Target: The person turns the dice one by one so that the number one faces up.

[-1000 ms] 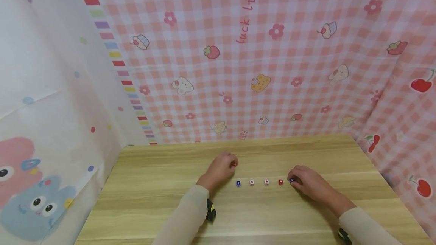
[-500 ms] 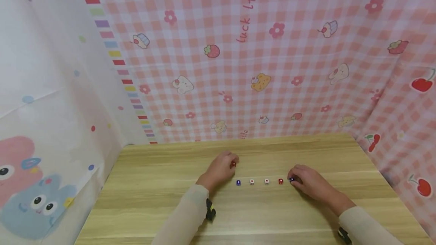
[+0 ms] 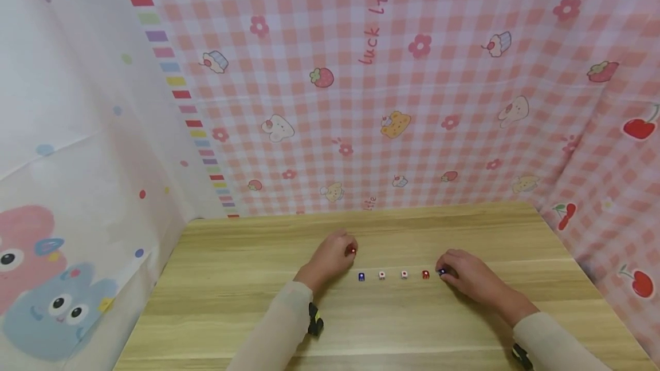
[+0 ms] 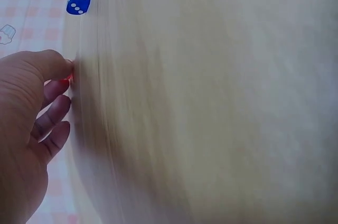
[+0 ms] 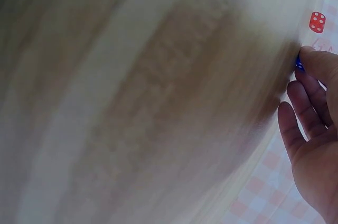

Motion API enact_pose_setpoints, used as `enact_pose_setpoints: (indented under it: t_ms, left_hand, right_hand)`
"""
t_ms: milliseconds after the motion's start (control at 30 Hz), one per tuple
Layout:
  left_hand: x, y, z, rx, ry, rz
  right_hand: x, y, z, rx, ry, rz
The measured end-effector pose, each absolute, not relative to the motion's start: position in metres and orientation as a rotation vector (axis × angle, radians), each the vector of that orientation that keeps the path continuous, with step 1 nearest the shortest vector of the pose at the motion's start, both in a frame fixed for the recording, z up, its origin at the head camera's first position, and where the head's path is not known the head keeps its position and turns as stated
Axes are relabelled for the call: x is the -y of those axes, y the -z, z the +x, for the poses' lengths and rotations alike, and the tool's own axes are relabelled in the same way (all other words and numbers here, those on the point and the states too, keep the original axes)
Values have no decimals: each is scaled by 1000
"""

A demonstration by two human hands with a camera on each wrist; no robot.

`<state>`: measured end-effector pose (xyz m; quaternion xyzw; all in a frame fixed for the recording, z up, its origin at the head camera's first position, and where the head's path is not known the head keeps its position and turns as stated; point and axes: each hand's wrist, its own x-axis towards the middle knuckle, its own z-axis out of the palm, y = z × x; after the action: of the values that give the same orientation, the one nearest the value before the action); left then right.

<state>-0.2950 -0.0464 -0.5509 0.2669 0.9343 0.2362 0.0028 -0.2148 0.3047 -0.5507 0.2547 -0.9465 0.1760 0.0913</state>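
Between thumb and fingertips, my left hand pinches a red die, mostly covered by the fingers in the left wrist view. It is behind and left of a blue die that starts a row on the table. Rightward in that row come a white die, another white die and a red die. At the row's right end my right hand pinches a second blue die, close beside the red one. Whether this blue die touches the table is unclear.
The wooden tabletop extends around the row and both forearms. A pink checked cloth hangs behind the table and along its right side. A pale printed cloth hangs on the left. Black straps circle the wrists.
My left hand has shifted slightly left, and the red die in its fingers has turned, so a face with a single dot now shows. The right hand and the row have stayed put.
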Motion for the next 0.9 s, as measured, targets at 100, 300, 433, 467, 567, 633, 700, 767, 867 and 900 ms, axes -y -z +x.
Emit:
enact_pose_setpoints:
  t_ms: [100,300,433,467,567,633,700,767,867,900]
  left_hand:
    - [51,551,-293,-2936,-720,841]
    - [61,549,-287,-2927,-720,838]
    - [68,545,-280,-2898,-709,855]
    - [70,544,-278,-2889,-706,862]
    - [73,543,-272,-2854,-705,889]
    - [75,543,-269,-2827,-697,911]
    - [76,544,-267,-2805,-678,935]
    - [77,545,-264,-2795,-648,953]
    - [76,545,-261,-2796,-624,972]
    - [76,545,-260,-2798,-620,978]
  right_hand:
    - [-305,552,-215,2798,-522,759]
    - [-305,552,-215,2810,-512,738]
    - [-305,551,-215,2820,-518,745]
    - [-305,550,-215,2821,-519,744]
    - [-304,550,-214,2823,-529,742]
    - [-304,549,-214,2824,-533,741]
    - [-304,549,-213,2827,-531,740]
    - [-304,549,-213,2824,-526,740]
    - [-304,550,-212,2813,-521,741]
    - [-304,550,-212,2809,-521,744]
